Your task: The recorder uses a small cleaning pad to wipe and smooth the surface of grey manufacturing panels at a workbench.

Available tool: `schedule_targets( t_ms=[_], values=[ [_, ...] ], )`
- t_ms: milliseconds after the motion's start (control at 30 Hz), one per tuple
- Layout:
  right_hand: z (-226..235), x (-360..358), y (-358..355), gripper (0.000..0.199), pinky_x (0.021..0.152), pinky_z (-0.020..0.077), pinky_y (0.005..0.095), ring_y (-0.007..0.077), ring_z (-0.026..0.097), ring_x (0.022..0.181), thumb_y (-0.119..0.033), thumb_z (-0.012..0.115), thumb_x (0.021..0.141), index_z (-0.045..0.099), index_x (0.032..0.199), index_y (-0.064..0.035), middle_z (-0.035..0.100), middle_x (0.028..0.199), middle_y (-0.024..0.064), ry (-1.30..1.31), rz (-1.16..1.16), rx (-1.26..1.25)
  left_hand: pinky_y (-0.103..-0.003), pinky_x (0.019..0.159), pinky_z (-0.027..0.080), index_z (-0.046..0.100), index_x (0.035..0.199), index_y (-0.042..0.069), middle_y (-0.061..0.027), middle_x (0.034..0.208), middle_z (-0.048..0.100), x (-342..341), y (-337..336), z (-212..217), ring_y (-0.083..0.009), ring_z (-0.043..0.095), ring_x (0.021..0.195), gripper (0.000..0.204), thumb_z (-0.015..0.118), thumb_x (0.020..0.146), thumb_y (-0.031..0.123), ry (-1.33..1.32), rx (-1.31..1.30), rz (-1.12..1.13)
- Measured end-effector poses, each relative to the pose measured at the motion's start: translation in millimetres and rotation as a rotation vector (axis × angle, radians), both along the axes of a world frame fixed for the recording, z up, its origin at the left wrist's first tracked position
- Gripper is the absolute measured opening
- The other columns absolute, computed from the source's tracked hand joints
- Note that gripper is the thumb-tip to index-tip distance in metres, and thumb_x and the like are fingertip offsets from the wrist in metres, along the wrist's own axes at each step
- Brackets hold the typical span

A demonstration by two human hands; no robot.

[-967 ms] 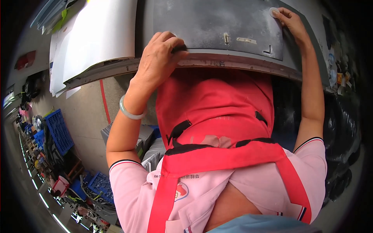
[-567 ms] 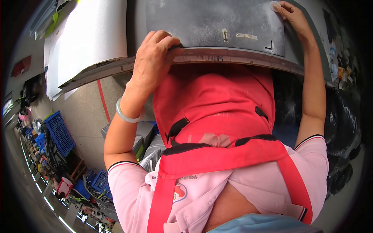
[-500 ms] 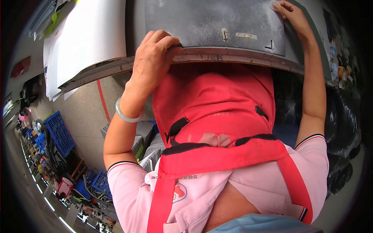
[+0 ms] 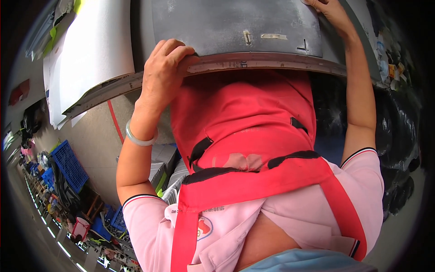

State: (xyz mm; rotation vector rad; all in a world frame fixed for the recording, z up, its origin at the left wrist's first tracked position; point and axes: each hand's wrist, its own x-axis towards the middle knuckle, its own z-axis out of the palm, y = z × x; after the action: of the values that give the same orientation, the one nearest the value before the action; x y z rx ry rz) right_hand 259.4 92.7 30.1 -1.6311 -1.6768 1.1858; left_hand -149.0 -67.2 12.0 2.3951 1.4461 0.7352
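Note:
My left hand [image 4: 166, 68] rests at the near edge of a dark grey board [image 4: 226, 27], its fingers curled. A small dark thing shows by its fingertips, too little to name. At the board's far right corner my right hand [image 4: 333, 14] is cut off by the top of the picture. Its fingers are pinched together over a small white round piece [image 4: 306, 2], of which only a sliver shows. Two short strips of pale tape [image 4: 273, 36] and a black corner mark [image 4: 302, 45] lie on the board near its front.
White sheets [image 4: 97, 41] hang over the table's edge [image 4: 267, 61] at the left. Black plastic bags [image 4: 398, 127] lie at the right, under small clutter. Blue crates [image 4: 70, 165] and other goods stand on the floor at lower left. My red apron [image 4: 244, 109] touches the table front.
The view has shifted, so the board and both hands sit further up and left. My right hand and the white piece are now partly out of the picture. My left hand keeps its curled hold.

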Motion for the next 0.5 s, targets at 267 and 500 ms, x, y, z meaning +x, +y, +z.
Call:
schedule_targets(
  t_ms=[267,500],
  values=[
    [-8,1,-2,0.02,0.059,0.0401,0.0244,0.0061,0.05,0.065,-0.02,0.073,0.095,0.068,0.083,-0.0048,0.058,0.073,-0.0051,0.045,-0.004,0.049,-0.039,0.078,0.052,0.071,0.094,0.007,-0.0073,0.094,0.066,0,2,3,-0.0286,0.062,0.09,0.012,0.076,0.083,0.009,-0.011,-0.023,0.0],
    [-16,-5,-2,0.019,0.061,0.041,0.0253,0.0058,0.05,0.068,-0.02,0.072,0.095,0.07,0.086,-0.0037,0.059,0.074,-0.0054,-0.054,0.005,0.106,-0.039,0.079,0.052,0.071,0.094,0.006,-0.0077,0.094,0.065,-2,1,7,-0.0287,0.063,0.089,0.014,0.076,0.085,0.014,0.02,-0.019,-0.001]
  ],
)
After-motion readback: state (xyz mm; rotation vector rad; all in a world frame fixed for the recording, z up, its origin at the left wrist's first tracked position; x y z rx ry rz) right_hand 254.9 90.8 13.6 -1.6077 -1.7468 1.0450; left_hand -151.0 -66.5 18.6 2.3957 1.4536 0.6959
